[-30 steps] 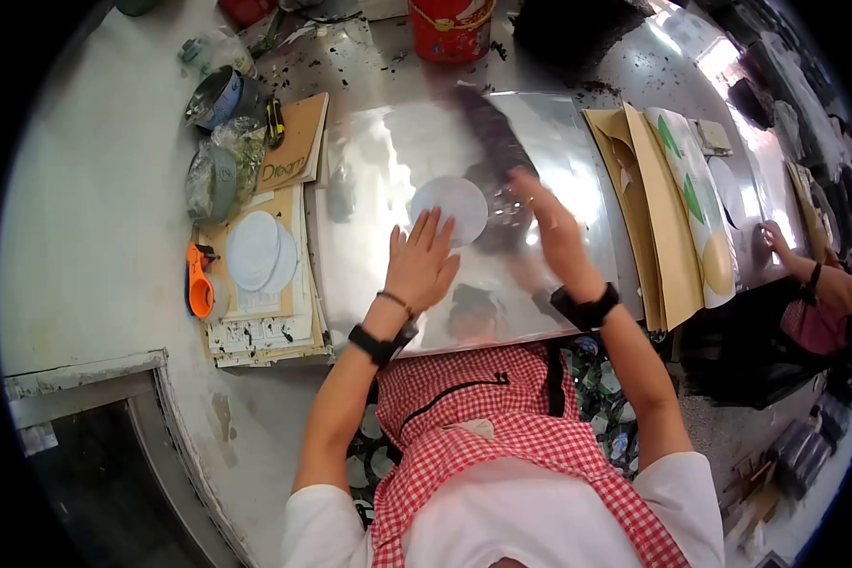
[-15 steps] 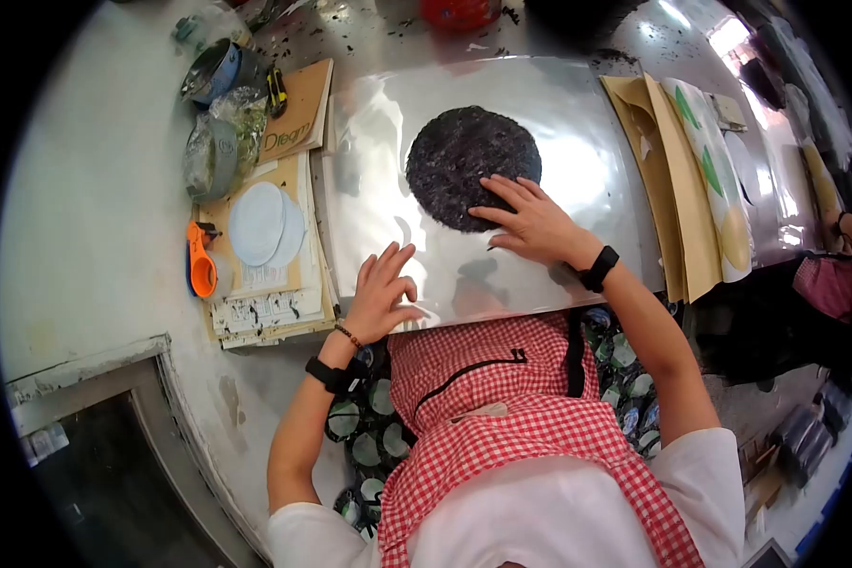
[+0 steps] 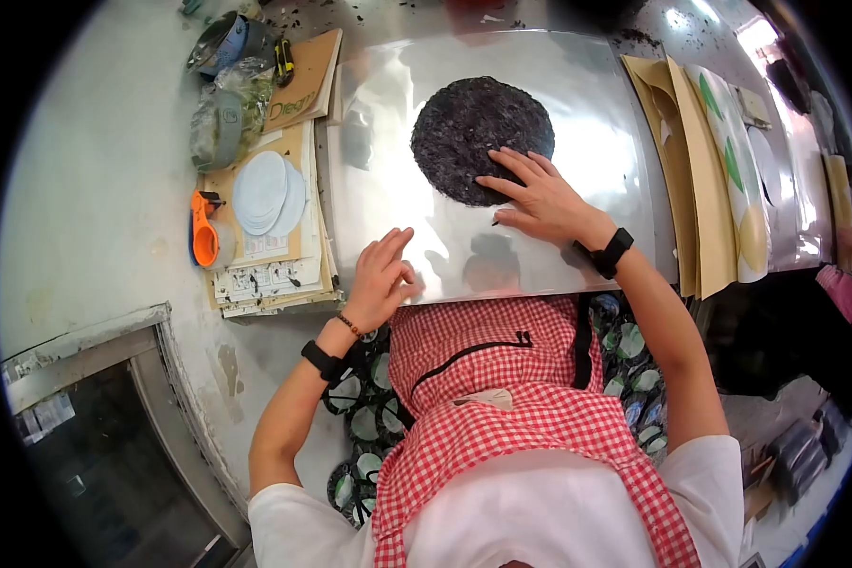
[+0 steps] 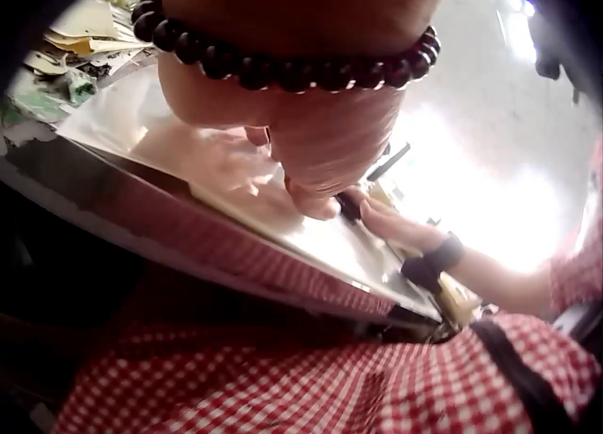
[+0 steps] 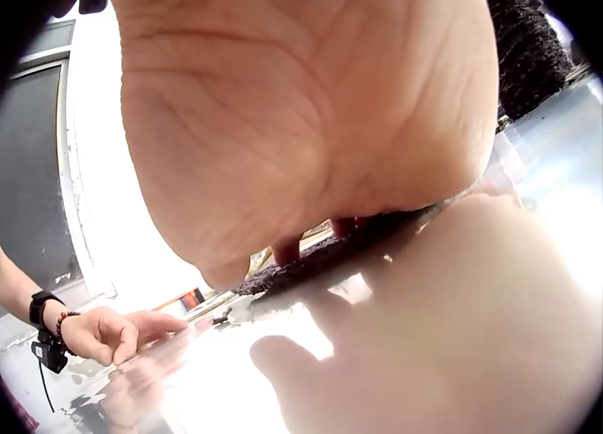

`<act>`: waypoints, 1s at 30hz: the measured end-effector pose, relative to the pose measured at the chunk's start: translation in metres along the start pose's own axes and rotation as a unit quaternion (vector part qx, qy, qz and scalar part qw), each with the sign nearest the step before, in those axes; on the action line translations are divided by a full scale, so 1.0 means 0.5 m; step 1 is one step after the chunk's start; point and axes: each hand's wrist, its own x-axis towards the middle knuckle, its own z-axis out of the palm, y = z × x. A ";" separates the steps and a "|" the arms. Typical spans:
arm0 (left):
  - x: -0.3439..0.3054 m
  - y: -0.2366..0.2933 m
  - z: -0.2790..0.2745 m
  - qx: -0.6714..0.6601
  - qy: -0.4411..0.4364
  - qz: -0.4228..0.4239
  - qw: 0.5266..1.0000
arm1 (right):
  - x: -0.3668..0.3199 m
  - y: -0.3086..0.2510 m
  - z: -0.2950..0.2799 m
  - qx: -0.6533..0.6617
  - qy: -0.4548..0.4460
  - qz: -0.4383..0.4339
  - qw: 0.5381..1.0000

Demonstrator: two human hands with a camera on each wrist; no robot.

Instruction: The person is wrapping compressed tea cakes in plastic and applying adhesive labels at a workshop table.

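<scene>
Orange tool [image 3: 202, 230]: far left, beside the paper stack [image 3: 273, 277]; its exact kind is unclear.
Pale discs [image 3: 258, 192]: two showing, overlapping, on top of the paper stack.
Left hand [image 3: 379, 279]: fingers loosely bent, nothing in them — near the shiny sheet's front edge; whether it touches, I cannot tell.
Shiny sheet [image 3: 587, 95]: spread on the desk [image 3: 388, 17], between the paper stack and the brown card.
Dark round [image 3: 473, 133]: flat on the shiny sheet, toward its far side; rough-textured.
Right hand [image 3: 542, 201]: fingers spread over the dark round's near right edge, not gripping; well apart from my left.
Brown card [image 3: 705, 208]: beside the shiny sheet, on its right.
Step in hand: I judge it to be settling the dark round in place.
Next move: probably calls for flat fingers and light, even pressure — a hard pinch could tear the rim.
</scene>
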 end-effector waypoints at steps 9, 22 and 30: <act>0.032 -0.003 -0.035 -0.040 -0.030 -0.048 0.998 | 0.006 0.008 -0.003 0.052 0.024 0.005 0.998; 0.250 0.134 0.067 0.006 0.186 -0.080 0.979 | 0.073 0.067 -0.108 0.278 -0.178 -0.019 0.944; 0.281 0.097 0.162 0.248 0.192 -0.151 0.937 | 0.003 -0.094 -0.124 -0.036 0.224 0.053 0.972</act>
